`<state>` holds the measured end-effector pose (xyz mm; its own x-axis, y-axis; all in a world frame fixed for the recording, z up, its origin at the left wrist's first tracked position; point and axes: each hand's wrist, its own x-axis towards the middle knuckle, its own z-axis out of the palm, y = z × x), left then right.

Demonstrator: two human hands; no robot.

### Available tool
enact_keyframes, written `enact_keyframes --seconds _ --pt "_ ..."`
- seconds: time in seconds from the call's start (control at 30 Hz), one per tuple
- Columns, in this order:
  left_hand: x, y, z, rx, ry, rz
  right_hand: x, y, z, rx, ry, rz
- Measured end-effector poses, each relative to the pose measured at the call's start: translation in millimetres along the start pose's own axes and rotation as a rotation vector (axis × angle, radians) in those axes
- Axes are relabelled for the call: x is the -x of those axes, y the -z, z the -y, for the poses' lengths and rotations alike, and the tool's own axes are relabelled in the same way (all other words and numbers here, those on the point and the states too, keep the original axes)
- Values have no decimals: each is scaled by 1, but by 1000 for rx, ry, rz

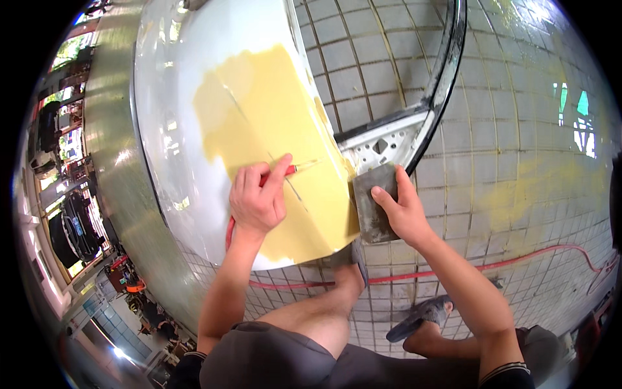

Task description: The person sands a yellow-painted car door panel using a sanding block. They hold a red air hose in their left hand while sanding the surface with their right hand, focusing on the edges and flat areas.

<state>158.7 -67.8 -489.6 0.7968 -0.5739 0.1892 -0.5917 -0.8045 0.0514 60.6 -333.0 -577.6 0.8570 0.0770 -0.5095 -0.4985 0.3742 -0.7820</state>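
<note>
A white car door panel (184, 123) lies in front of me, with a broad patch of yellow body filler (259, 97) on it. Over the filler, my left hand (258, 198) is closed around a slim red tool (291, 170) with a thin, pale tip angled to the right; most of its body is hidden by the fingers. A bit of red tubing (230, 231) shows beside that wrist; whether it joins the tool is hidden. At the panel's right edge, my right hand (409, 211) grips a flat grey sanding block (376, 207), thumb on its face.
The door's black-edged window frame (447, 71) curves away at the upper right, by a white bracket with holes (382, 148). A red hose (414, 275) crosses the tiled floor (512, 214), which bears yellow dust. Parked cars (78, 220) and shop equipment stand far left.
</note>
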Motion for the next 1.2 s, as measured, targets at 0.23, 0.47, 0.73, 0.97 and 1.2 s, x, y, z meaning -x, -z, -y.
enact_keyframes --seconds 0.23,0.47,0.73,0.97,1.2 --pt "6 -4 7 0 42 -29 -18 -18 24 256 196 -149" --pt "-7 -5 14 -42 94 -71 -91 -27 70 485 380 -149" --pt "-20 -9 30 21 182 -117 -111 -37 81 633 369 -102" --pt "-20 -10 29 36 188 -115 -109 -33 77 577 431 -71" --pt "-20 -10 29 -1 193 -71 -108 -43 77 681 412 -70"
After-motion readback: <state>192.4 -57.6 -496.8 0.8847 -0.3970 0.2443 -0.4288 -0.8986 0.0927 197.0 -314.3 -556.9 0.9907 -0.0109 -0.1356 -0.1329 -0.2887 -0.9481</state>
